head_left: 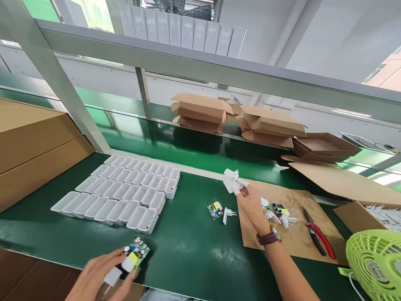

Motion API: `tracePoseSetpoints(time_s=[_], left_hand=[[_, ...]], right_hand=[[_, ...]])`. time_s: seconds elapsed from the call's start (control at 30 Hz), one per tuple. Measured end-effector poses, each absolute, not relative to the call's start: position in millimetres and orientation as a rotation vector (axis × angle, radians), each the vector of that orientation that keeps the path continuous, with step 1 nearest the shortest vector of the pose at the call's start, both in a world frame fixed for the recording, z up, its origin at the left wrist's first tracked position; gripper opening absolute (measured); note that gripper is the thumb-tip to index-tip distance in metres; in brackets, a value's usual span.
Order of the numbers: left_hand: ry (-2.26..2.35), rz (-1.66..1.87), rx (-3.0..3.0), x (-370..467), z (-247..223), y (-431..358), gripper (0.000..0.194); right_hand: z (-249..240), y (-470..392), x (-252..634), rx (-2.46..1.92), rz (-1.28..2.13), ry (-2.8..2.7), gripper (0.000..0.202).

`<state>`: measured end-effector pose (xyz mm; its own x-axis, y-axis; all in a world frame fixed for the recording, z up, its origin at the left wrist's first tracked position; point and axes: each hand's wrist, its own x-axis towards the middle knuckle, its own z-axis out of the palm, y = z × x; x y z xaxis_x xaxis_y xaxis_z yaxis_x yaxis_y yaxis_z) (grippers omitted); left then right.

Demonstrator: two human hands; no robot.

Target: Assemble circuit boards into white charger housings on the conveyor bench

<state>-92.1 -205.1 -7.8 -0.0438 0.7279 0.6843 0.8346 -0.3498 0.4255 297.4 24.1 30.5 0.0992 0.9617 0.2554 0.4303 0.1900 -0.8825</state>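
Note:
My left hand (98,274), low at the table's front edge, grips a small green circuit board (138,251) with a yellow block and other components on it. A white square piece (112,276) shows between thumb and fingers of that hand. My right hand (249,205) reaches to the back of the table. Its fingers, white at the tips, close on a white plastic plug piece (231,174), whose exact form is partly hidden. Just below lie another circuit board (215,210) and a white plug piece (228,215).
Rows of white plastic casings (125,188) stand at left. On a cardboard sheet (250,234) at right lie more boards (280,210), plug pieces and red-black pliers (317,234). A green fan (372,263) and a box of white parts (354,217) flank it. Cardboard boxes (200,110) stand behind.

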Motion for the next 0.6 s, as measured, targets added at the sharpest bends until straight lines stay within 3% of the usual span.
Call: tracePoseSetpoints(time_s=[0.1,0.23,0.6], left_hand=[[-1.552,-1.341,-2.371,-53.9,8.4,-191.2,0.03],[-1.26,-1.364,-2.549,-8.8,22.9,-161.8,0.033],[-0.747,-1.03,-2.834,51.7,29.8,-97.4,0.033]], right_hand=[[37.1,21.5,294.9,-1.223,0.984,-1.263,0.038],[45.2,17.5,296.6,-0.953,1.455,-0.829,0.031],[46.4,7.3,309.8,-0.931,1.393,-0.973,0.027]])
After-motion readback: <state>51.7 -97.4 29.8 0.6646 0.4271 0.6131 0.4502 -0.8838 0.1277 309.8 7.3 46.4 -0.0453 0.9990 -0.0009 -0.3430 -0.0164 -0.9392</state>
